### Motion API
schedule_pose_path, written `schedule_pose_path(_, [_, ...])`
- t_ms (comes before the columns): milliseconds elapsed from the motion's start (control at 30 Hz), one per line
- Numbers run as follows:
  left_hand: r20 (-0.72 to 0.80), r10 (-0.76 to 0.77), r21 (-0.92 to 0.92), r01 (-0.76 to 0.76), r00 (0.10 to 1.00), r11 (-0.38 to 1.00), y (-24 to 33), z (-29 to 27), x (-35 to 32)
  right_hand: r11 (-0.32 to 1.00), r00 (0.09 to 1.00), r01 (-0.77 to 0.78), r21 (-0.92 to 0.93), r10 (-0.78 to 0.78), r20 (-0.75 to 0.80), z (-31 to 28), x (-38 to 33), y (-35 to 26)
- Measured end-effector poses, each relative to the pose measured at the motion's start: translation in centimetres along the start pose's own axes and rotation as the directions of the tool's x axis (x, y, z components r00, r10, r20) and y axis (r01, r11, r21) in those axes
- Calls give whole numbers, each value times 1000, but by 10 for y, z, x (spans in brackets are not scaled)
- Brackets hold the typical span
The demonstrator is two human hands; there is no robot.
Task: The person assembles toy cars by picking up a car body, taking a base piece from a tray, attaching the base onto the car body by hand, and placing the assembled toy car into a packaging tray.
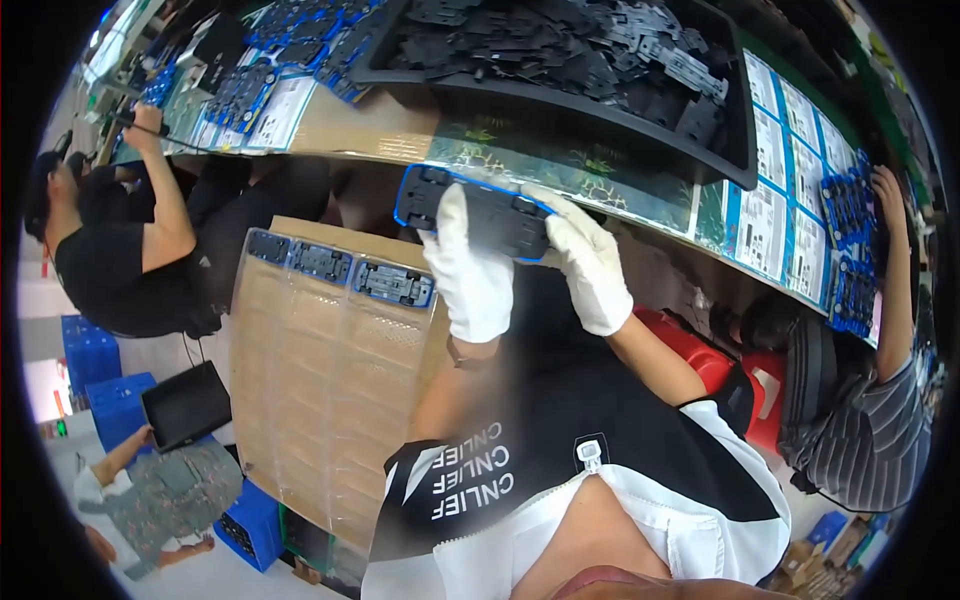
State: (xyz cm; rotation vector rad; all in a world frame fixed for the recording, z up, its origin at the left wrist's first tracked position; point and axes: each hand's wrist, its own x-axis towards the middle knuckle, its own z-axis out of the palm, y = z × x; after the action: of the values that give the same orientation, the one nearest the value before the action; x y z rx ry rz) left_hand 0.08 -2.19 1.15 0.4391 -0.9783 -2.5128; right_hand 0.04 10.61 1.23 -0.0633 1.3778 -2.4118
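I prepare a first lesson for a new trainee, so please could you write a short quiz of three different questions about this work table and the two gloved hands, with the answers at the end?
1. True or false: only the left hand touches the black-and-blue part.

2. Choose one. What does the big black bin hold?
A) white gloves
B) loose black and grey pieces
C) blue crates

3. How many blue-edged pieces can you see in the brown tray?

Key:
1. False; the right hand touches it too.
2. B
3. Three, in a row along its far end.
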Motion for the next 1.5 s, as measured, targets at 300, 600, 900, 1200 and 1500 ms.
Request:
schedule_pose_path(300, [175, 293, 578, -339, 940, 742, -21, -18, -16, 996, 991, -37, -83, 26, -132, -6, -6, -4])
schedule_pose_path(600, [354, 489, 792, -533, 797, 296, -24, -19, -16, 987, 994, 69, -145, -81, -74, -12, -4, -5])
schedule_pose_path(900, [221, 153, 695, -265, 963, 669, 51, -15, 31, 744, 917, 347, -571, -398, 39, -10, 4, -3])
schedule_pose_path(1200, [483, 321, 853, -356, 815, -381, 175, -131, 319, 662, 885, 197, -723, -438, -160, -72, -47, -48])
schedule_pose_path(1500, [294, 371, 768, 14, 881, -640, 206, -147, 388, 318, 536, -113, -941, -778, -327, -170, -114, -70])
